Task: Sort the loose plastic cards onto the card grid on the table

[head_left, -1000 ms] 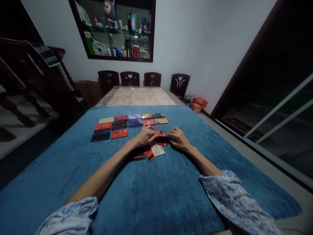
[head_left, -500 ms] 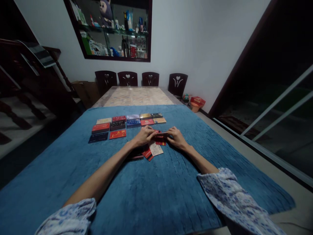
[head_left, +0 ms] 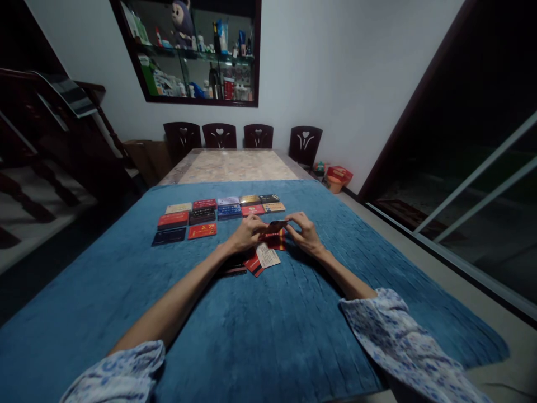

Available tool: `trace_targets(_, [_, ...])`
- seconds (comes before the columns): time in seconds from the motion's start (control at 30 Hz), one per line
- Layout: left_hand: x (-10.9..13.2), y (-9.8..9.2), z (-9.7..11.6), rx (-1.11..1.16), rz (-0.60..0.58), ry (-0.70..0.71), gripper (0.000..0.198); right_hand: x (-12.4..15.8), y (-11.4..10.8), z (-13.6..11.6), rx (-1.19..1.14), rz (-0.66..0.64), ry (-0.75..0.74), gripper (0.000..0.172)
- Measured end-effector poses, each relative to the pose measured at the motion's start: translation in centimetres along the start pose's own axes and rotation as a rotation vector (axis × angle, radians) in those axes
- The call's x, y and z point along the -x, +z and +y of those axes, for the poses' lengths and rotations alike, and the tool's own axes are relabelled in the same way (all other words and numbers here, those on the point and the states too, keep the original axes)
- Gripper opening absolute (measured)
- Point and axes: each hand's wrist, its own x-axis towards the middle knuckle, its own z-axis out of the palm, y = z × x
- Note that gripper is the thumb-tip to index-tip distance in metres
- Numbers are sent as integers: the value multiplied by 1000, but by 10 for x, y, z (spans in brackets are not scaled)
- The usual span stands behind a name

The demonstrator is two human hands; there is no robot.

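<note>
Between my two hands a dark card (head_left: 277, 225) is held up by its ends, tilted above the cloth. My left hand (head_left: 247, 232) pinches its left end, and my right hand (head_left: 305, 232) has its thumb and fingers at the right end. Beneath them lie loose cards: a red card with a yellow edge (head_left: 277, 240), a pale card (head_left: 267, 255) and a red card with a dark stripe (head_left: 254, 264). More dark cards (head_left: 234, 268) lie partly hidden under my left wrist.
Card stacks stand in rows beyond my left hand, among them a red stack (head_left: 173, 220), a black stack (head_left: 202, 215) and a blue stack (head_left: 229, 210). A blue cloth (head_left: 268, 336) covers the near part of the table (head_left: 243, 163). Dark chairs (head_left: 305, 144) stand at the far end.
The card between my hands has tipped so that more of its dark face shows. My right hand has shifted slightly, and more of the red card below is visible.
</note>
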Motion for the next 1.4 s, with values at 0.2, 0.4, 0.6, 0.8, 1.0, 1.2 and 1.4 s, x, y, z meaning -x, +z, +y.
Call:
trace_targets(0.2, [1, 4, -1, 16, 23, 9, 20, -1, 6, 2, 65, 112, -69, 24])
trace_targets(0.4, [2, 6, -3, 43, 70, -15, 24, -2, -5, -8, 269, 139, -160, 27])
trace_targets(0.6, [1, 4, 6, 97, 145, -31, 27, -1, -9, -11, 400, 70, -198, 25])
trace_targets(0.8, [1, 8, 17, 133, 152, -53, 21, -1, 1, -15, 434, -14, -211, 26])
trace_targets(1.0, [1, 15, 15, 133, 139, -98, 13, 0, 5, -17, 394, -31, -201, 27])
trace_targets(1.2, [3, 11, 6, 79, 188, -94, 17, 4, 0, -10, 388, -60, -143, 26])
trace_targets(1.4, [5, 11, 0, 8, 167, -64, 31, 6, 0, -8, 409, -125, -112, 26])
